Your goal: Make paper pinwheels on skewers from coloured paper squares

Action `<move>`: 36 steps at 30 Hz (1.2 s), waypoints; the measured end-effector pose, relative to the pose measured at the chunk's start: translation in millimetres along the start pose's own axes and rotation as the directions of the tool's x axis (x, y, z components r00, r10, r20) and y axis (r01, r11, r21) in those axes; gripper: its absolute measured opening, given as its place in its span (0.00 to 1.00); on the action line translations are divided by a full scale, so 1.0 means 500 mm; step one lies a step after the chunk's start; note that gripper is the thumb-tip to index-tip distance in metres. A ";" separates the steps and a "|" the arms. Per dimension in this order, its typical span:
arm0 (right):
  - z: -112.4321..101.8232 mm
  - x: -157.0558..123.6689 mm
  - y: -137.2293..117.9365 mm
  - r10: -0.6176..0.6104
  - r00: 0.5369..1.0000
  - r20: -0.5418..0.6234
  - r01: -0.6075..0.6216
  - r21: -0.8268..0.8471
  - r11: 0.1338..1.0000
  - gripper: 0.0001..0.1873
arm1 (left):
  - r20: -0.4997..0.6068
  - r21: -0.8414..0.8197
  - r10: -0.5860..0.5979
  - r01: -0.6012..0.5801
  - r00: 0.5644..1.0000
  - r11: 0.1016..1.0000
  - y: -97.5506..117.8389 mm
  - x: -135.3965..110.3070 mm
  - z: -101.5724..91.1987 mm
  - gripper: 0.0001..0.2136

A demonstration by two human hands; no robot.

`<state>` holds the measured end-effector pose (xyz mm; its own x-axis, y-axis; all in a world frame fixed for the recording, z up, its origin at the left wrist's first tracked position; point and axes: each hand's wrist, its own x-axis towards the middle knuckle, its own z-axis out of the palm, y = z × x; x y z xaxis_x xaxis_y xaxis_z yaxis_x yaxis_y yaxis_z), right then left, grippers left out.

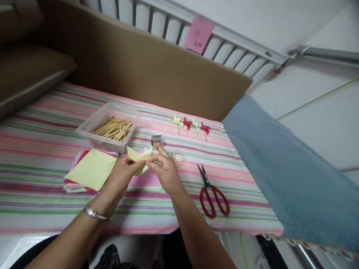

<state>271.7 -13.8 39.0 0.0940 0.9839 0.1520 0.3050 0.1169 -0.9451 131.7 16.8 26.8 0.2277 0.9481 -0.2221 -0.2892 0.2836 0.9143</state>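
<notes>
Between both hands is a pale yellow paper pinwheel [134,155], its corners bent up and inward. My left hand [123,172] pinches its left side, thumb near the middle. On the right side, my right hand [165,168] presses the paper with thumb and fingers, index finger raised along a corner. A pink paper sheet [146,179] lies beneath the hands. Just beyond the fingers sits a small open box [156,139] of tiny metal pieces. A small clear tub [177,158] stands by my right hand, partly hidden. Left of my left hand is a stack of coloured paper squares [92,170].
A clear plastic container [108,125] of wooden sticks stands at the back left. Red-handled scissors [210,192] lie partly open at the right. Several finished pinwheels [192,125] rest near the brown board [146,71] at the back. A striped cloth [36,168] covers the table.
</notes>
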 end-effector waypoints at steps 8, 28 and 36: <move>-0.001 0.000 0.002 0.021 0.999 -0.027 -0.020 0.035 0.999 0.01 | -0.013 0.016 0.002 -0.002 1.000 1.000 0.003 -0.001 0.001 0.10; 0.006 0.001 -0.002 0.131 0.991 -0.003 -0.127 0.206 0.970 0.05 | 0.028 -0.009 0.020 -0.020 0.999 1.000 -0.002 -0.002 -0.007 0.12; 0.004 0.001 0.000 0.176 0.984 -0.024 -0.164 0.248 0.955 0.06 | 0.070 0.001 -0.024 0.024 0.997 1.000 -0.004 -0.001 -0.008 0.13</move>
<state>270.0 -13.3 38.6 0.1687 0.9856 -0.0095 0.0412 -0.0167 -0.9990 128.6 16.1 24.0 0.2994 0.9284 -0.2199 -0.2829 0.3065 0.9089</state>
